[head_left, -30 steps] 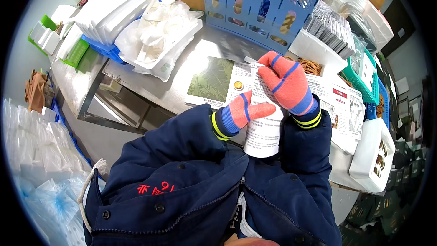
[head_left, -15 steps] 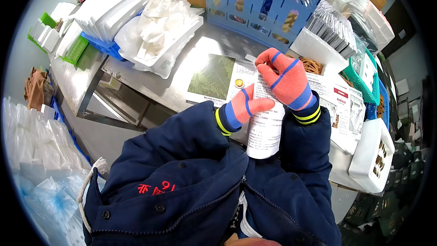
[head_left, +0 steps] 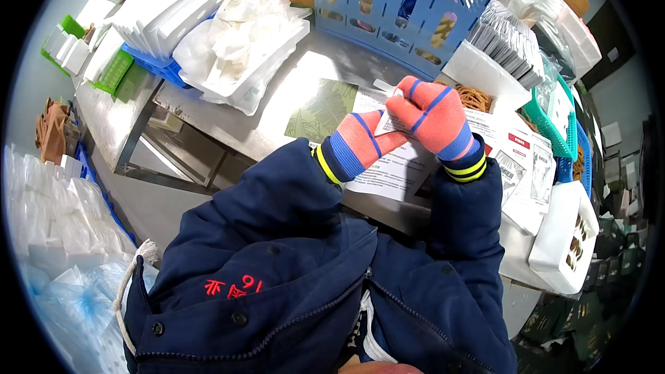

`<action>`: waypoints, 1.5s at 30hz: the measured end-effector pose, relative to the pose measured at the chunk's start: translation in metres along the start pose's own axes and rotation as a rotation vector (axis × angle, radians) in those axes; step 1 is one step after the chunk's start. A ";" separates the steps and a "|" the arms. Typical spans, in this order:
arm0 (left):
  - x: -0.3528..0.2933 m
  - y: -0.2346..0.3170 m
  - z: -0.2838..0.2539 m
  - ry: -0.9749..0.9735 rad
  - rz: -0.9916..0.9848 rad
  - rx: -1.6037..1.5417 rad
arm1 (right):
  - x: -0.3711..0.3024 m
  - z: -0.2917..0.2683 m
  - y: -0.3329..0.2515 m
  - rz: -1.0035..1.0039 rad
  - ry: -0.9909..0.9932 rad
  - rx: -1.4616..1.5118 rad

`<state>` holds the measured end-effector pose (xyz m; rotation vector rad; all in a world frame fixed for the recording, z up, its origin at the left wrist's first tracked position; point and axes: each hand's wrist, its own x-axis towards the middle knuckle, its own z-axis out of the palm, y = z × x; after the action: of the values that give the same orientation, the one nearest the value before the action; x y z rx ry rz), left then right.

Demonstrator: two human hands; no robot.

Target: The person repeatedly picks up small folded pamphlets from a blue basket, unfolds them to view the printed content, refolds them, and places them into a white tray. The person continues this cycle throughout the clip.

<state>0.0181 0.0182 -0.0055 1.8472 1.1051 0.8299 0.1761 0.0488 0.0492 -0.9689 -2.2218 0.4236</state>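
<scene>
Both my hands wear coral knit gloves with blue stripes and meet over a metal table. My right hand (head_left: 435,119) is closed, its fingers pinching a small folded-looking piece of printed paper (head_left: 392,124). The same paper lies between the thumb and fingers of my left hand (head_left: 364,141), closed around it from the left. Beneath the hands lies a white printed sheet (head_left: 391,174), partly hidden by them. Left of it is a sheet with a green leaf picture (head_left: 321,111). A narrow whitish strip (head_left: 383,86) sticks out beyond my fingertips; its kind is unclear.
A blue perforated crate (head_left: 388,21) stands at the back. A white tray of crumpled whitish material (head_left: 249,41) is to the left. On the right are brown cords (head_left: 475,98), a stack of printed leaflets (head_left: 504,41), printed sheets (head_left: 530,159), a teal basket (head_left: 564,125) and a white bin (head_left: 564,242).
The long printed paper that hung down toward my jacket is now drawn up small between my hands. My left hand has turned and shifted slightly; the printed sheet below is uncovered.
</scene>
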 end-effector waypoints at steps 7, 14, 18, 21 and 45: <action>-0.034 0.002 -0.003 -0.162 -0.224 -0.443 | -0.004 -0.024 -0.004 0.214 0.109 0.364; -0.027 -0.012 -0.016 -0.266 -0.031 -0.255 | -0.006 -0.018 -0.001 0.221 0.085 0.342; -0.031 -0.010 -0.006 -0.305 -0.070 -0.514 | -0.003 -0.003 -0.016 -0.007 -0.020 0.201; -0.035 -0.011 -0.006 -0.234 -0.151 -0.670 | -0.003 -0.006 -0.009 0.106 -0.042 0.232; -0.018 0.001 0.000 0.202 0.298 -0.227 | -0.003 -0.021 0.010 0.267 -0.097 0.666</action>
<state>0.0111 0.0013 -0.0073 1.7864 0.8226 1.2837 0.1975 0.0541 0.0580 -0.8760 -1.8211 1.2564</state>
